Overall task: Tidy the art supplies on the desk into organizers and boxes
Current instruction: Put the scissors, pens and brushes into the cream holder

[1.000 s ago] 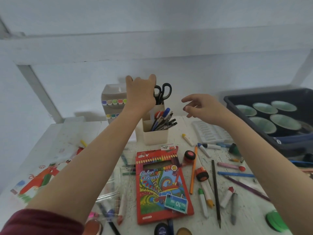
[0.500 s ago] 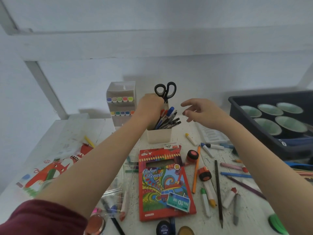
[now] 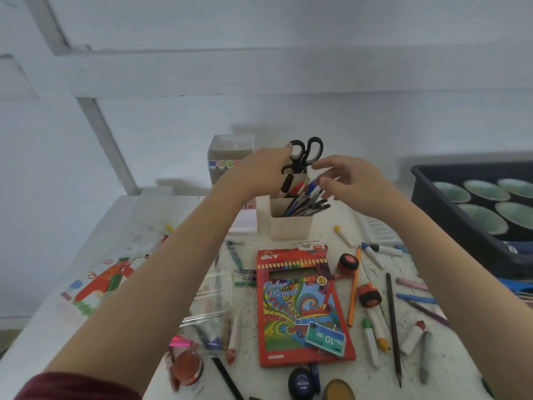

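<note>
Standing upright in the organizer (image 3: 284,223), handles uppermost, the scissors (image 3: 302,155) lie between my hands. My left hand (image 3: 259,174) touches their handle, grip unclear; my right hand (image 3: 350,180) hovers beside, fingers apart.

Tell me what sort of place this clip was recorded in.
Probably a home or classroom craft desk: a paint-flecked white table against a plain wall, strewn with markers, a colour pencil box and a pen organizer.

Black-handled scissors (image 3: 302,155) stand in a cream pen holder (image 3: 284,223). The colour pencil box (image 3: 302,306) is red with swirling multicoloured patterns. The bench (image 3: 161,215) is white, paint-speckled. The tub (image 3: 450,209) is dark grey-blue.
</note>
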{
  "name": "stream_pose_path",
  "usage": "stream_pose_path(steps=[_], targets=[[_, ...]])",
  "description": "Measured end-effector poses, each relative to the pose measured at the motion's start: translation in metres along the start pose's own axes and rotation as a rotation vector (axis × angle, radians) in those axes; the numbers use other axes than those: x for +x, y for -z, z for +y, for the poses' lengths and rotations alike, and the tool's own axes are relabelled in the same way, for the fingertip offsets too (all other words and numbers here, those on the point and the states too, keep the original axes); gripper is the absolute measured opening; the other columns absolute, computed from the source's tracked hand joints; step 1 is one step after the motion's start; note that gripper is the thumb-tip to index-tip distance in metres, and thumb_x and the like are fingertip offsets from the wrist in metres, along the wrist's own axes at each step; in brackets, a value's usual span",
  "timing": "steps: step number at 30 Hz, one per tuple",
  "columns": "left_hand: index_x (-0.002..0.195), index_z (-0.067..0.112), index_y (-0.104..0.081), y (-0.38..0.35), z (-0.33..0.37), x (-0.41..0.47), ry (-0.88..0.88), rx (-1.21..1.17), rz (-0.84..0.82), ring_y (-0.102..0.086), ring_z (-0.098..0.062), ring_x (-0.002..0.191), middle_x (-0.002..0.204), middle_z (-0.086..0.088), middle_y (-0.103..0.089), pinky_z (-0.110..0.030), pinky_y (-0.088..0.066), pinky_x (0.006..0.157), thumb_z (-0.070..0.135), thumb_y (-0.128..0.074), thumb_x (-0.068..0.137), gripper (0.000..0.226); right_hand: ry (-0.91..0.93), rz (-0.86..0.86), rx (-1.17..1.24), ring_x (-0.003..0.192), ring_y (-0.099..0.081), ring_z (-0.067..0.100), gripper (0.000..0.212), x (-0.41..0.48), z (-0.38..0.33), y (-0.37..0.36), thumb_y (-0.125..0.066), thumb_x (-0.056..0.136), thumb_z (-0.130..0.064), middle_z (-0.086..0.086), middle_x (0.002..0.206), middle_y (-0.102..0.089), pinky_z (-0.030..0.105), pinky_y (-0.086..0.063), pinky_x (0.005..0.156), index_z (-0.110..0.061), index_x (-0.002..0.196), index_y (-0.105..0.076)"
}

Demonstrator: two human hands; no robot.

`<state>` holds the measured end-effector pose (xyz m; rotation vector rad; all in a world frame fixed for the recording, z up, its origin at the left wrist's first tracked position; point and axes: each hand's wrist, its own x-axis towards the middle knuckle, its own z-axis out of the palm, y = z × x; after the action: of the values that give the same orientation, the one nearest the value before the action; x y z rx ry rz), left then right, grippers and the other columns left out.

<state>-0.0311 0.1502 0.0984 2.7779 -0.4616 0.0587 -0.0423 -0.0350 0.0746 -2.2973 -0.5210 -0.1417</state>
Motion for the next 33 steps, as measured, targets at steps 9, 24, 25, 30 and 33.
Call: stream_pose_path(steps=[9,24,25,30,33], targets=[[0.117,0.021,-0.061,0.017,-0.074,-0.107,0.111,-0.412,0.31,-0.056,0.008,0.091,0.096,0.009,-0.066,0.005,-0.037,0.07,-0.009,-0.038,0.09,0.047,0.215,0.145,-0.106,0.075,-0.054,0.003,0.029,-0.012,-0.055,-0.055,-0.054,0.091,-0.016,-0.013,0.096,-0.056,0.0,-0.037,0.069,-0.018,0.12,-0.06],[0.14,0.044,-0.031,-0.062,-0.161,-0.222,0.373,-0.292,-0.206,-0.032,-0.009,0.128,0.142,0.015,-0.036,-0.038,-0.032,0.109,0.033,-0.083,0.057,0.098,0.157,-0.263,-0.2,0.125,-0.038,0.007,0.046,-0.054,-0.063,-0.177,-0.05,0.093,-0.031,-0.009,0.137,-0.045,0.022,-0.028,0.102,-0.029,0.138,-0.04],[0.14,0.044,-0.031,-0.064,-0.163,-0.223,0.364,-0.295,-0.178,-0.033,-0.009,0.126,0.14,0.014,-0.038,-0.037,-0.033,0.108,0.035,-0.084,0.058,0.099,0.133,-0.274,-0.202,0.125,-0.037,0.008,0.047,-0.056,-0.061,-0.18,-0.05,0.093,-0.031,-0.008,0.138,-0.044,0.024,-0.028,0.103,-0.029,0.138,-0.039],[0.139,0.04,-0.035,-0.063,-0.169,-0.233,0.297,-0.299,-0.14,-0.045,-0.005,0.114,0.13,0.018,-0.045,-0.03,-0.043,0.1,0.048,-0.081,0.063,0.089,0.032,-0.267,-0.195,0.126,-0.038,0.012,0.049,-0.063,-0.054,-0.193,-0.053,0.092,-0.032,-0.005,0.137,-0.044,0.028,-0.03,0.104,-0.029,0.139,-0.037],[0.137,0.042,-0.035,-0.06,-0.176,-0.242,0.292,-0.264,-0.111,-0.035,0.0,0.114,0.131,0.021,-0.041,-0.021,-0.033,0.097,0.047,-0.079,0.064,0.086,-0.014,-0.266,-0.184,0.127,-0.038,0.012,0.05,-0.068,-0.051,-0.198,-0.052,0.092,-0.034,-0.005,0.138,-0.043,0.029,-0.03,0.105,-0.029,0.14,-0.036]])
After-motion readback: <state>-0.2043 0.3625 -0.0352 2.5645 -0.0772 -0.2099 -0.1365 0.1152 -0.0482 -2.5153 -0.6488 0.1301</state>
